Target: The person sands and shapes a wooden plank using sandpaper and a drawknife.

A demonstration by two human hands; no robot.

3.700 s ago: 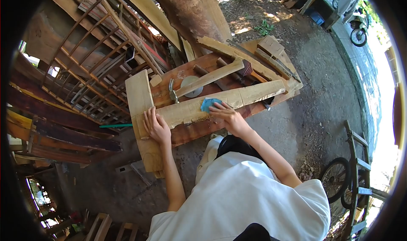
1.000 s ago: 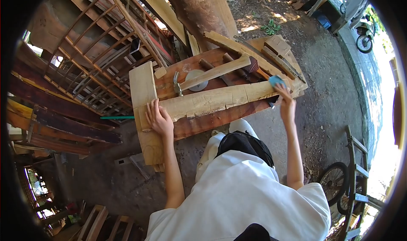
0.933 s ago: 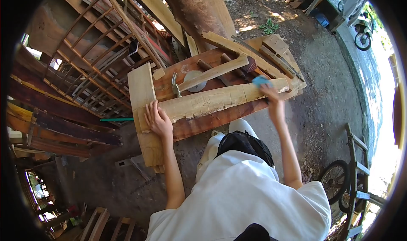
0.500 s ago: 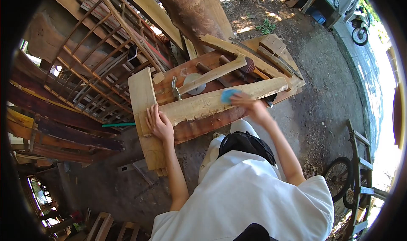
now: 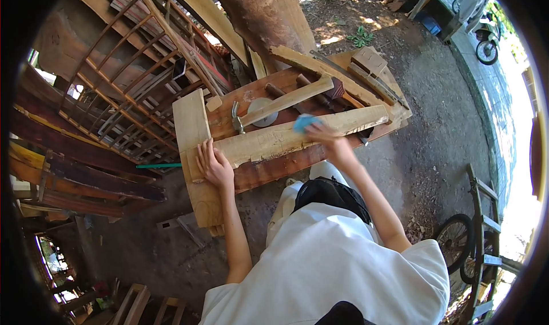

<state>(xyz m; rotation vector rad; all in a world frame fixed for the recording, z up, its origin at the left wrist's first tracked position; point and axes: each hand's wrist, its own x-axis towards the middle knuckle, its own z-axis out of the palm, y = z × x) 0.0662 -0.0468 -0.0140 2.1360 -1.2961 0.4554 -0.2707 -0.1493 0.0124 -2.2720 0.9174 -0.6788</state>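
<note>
A long pale plank (image 5: 251,146) with a rough, bark-marked front edge lies across the reddish wooden bench (image 5: 257,176). My left hand (image 5: 216,164) rests flat on the plank's left end, fingers stretched out. Toward the plank's right half, my right hand (image 5: 327,136) presses a small blue sanding pad (image 5: 303,122) on the top face; motion blurs the fingers and pad. Faint dark markings show on the wood left of the pad. Just behind the plank lies a claw hammer (image 5: 237,120) with a pale wooden handle, over a round whitish disc (image 5: 262,116).
Wooden-handled tools (image 5: 277,90) and a wood block (image 5: 369,61) lie at the back of the bench. A pale board (image 5: 193,122) stands at its left end. Slatted wooden frames (image 5: 123,79) lean at left, a log (image 5: 257,16) behind. A ladder (image 5: 486,239) and wheel (image 5: 454,239) are at right.
My right hand and the blue sanding pad have shifted slightly left along the plank. My left hand stays in place.
</note>
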